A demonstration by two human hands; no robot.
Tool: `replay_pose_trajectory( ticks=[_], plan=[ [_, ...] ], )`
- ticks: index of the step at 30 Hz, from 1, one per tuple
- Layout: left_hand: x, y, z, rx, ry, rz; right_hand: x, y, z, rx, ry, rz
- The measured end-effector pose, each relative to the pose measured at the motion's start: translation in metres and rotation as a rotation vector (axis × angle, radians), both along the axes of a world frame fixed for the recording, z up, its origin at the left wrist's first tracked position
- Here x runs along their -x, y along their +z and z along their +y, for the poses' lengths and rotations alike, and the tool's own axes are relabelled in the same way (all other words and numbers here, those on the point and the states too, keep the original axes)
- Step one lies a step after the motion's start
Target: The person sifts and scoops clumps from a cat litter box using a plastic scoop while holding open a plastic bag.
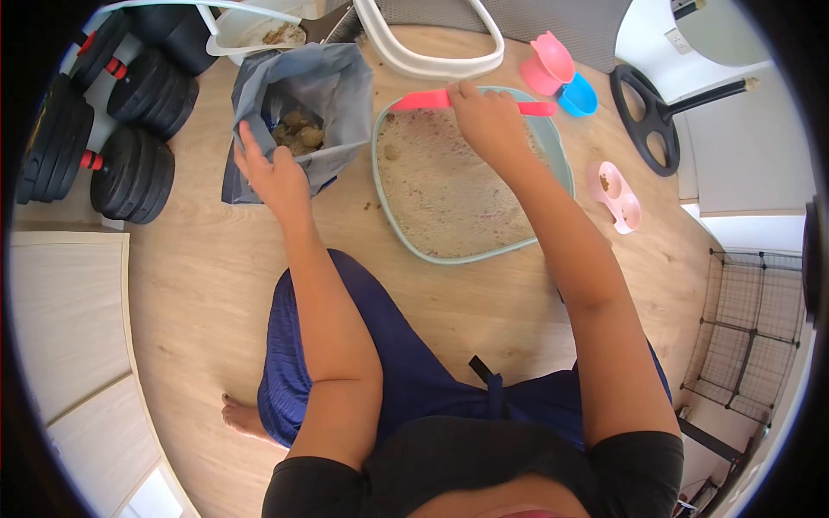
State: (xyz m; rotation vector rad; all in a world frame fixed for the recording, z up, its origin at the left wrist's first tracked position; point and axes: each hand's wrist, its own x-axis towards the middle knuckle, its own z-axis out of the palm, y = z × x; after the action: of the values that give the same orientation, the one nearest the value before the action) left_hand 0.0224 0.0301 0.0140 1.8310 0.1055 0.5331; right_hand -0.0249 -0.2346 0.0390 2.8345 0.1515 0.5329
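My left hand grips the near rim of a grey plastic bag, which stands open with brown clumps inside. In my right hand is a pink scoop, held over the far edge of a pale green litter tray. Sandy litter covers the bottom of the tray, with a small clump at its left side. A few dark crumbs lie on the floor between bag and tray.
Black dumbbells stand at the left. A white frame lies behind the tray. To the right are a pink container, a blue cup, a pink double bowl and a black stand.
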Motion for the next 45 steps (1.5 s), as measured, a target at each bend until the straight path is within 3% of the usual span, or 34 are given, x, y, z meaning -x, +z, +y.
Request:
replay_pose_trajectory(
  ticks=[9,12,14,17,26,30,35,39,45],
  plan=[
    [-0.003,-0.008,0.001,-0.046,-0.009,-0.035,-0.016,-0.013,0.017,-0.052,-0.011,0.107],
    [-0.001,-0.006,-0.002,-0.039,-0.016,-0.024,-0.011,-0.002,0.023,-0.053,0.108,0.082],
    [0.000,-0.005,-0.003,-0.025,-0.013,0.000,-0.004,0.011,0.025,0.215,0.215,0.161],
    [-0.001,-0.007,-0.002,-0.038,-0.029,-0.018,0.002,0.009,0.016,0.166,0.268,0.133],
    [0.002,-0.003,-0.004,-0.094,-0.027,-0.006,0.023,0.034,-0.029,0.280,0.232,0.121],
    [0.002,-0.004,-0.008,-0.096,-0.038,-0.006,0.022,0.048,-0.020,0.189,0.184,0.173],
    [0.002,-0.005,-0.009,-0.105,-0.049,-0.010,0.017,0.033,0.006,0.152,0.442,0.154],
    [0.001,-0.006,-0.008,-0.099,-0.045,-0.006,0.022,0.021,-0.007,0.062,0.461,0.113],
    [0.001,-0.008,-0.010,-0.113,-0.048,-0.002,0.037,0.031,-0.045,0.199,0.267,0.079]
  ],
)
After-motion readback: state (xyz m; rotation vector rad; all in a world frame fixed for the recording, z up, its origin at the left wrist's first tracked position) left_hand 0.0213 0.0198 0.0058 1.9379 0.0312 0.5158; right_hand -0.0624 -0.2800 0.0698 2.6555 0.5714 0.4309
